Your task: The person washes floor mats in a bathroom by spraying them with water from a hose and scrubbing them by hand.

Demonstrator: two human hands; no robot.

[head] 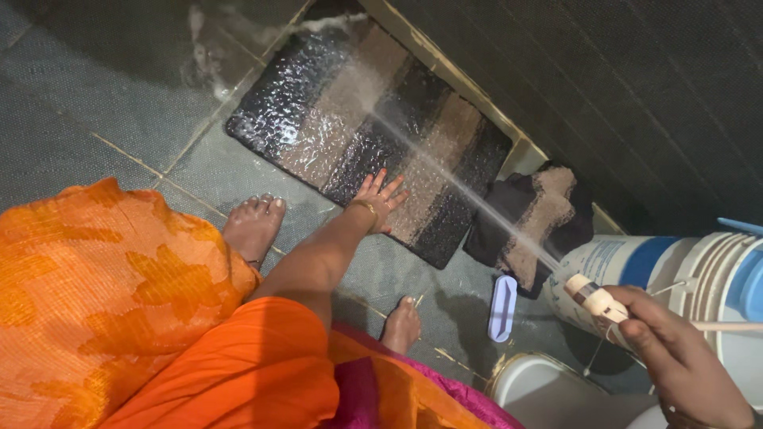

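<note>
The striped mat [373, 131] lies flat and wet on the tiled floor [87, 103], being rinsed. A smaller mat [531, 218] sits crumpled just beside its right end. The left hand [377, 199] presses on the mat's near edge, arm outstretched, fingers spread. The right hand [675, 357], well right of the mat, grips a sprayer [596, 298] that jets water across it; next, probably sweep the jet steadily.

Wet, glistening pile mat [373, 127] (striped cloth) on matt stone floor [87, 103].
</note>
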